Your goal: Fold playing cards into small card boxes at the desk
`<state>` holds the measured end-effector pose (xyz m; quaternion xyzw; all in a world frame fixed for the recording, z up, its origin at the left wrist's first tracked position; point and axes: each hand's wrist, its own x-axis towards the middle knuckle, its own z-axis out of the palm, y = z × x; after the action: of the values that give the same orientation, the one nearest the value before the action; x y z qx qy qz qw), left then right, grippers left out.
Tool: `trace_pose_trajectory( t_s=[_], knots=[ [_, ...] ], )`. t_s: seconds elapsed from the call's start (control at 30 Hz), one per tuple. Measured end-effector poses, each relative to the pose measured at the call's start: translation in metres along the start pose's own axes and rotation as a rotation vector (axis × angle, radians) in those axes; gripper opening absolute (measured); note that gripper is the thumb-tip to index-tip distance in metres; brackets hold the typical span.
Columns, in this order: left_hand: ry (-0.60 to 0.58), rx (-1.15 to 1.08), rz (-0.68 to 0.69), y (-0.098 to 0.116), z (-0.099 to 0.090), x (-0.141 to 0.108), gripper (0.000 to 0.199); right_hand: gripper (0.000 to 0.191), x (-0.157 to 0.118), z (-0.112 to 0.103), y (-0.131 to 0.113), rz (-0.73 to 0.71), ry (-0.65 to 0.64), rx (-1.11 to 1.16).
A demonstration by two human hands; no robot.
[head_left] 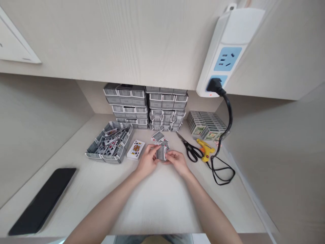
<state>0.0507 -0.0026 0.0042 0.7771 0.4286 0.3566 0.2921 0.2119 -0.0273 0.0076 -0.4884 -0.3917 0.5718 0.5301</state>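
Note:
Between my two hands is a playing card (160,153) with a grey patterned back, its right edge showing white as if bent. My left hand (148,158) grips it from the left, fingers over the top edge. On the other side, the fingertips of my right hand (177,160) pinch its right edge. Just beyond lie a few loose cards (158,136), some face down. Left of my left hand sits a stack of cards (136,149) with a king face up. A tray made of folded cards (121,158) holds many loose cards.
Stacked card-built boxes (129,100) stand against the back, with packs of cards (207,123) to their right. Black scissors (192,150) and a yellow glue gun (207,149) lie at right; its black cord (230,112) rises to a power strip (228,51). A phone (44,200) rests front left.

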Motion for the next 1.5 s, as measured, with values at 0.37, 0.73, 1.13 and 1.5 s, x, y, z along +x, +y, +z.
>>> trace_pose_trajectory(
  t_s=[0.37, 0.73, 1.13, 1.5],
  knots=[
    [0.007, 0.064, -0.009, 0.006, 0.002, -0.005, 0.057, 0.033, 0.001, 0.0, 0.007, -0.023, 0.075, -0.118],
    [0.036, 0.042, 0.0, 0.004, -0.002, -0.002, 0.061, 0.04, -0.002, -0.001, -0.004, 0.024, -0.063, -0.051],
    [0.045, 0.06, 0.022, 0.003, 0.001, -0.002, 0.06, 0.039, -0.001, -0.002, -0.005, 0.063, -0.052, -0.007],
    [0.049, 0.071, 0.032, 0.002, 0.003, -0.004, 0.063, 0.038, 0.001, 0.001, 0.005, 0.04, 0.053, -0.053]
  ],
)
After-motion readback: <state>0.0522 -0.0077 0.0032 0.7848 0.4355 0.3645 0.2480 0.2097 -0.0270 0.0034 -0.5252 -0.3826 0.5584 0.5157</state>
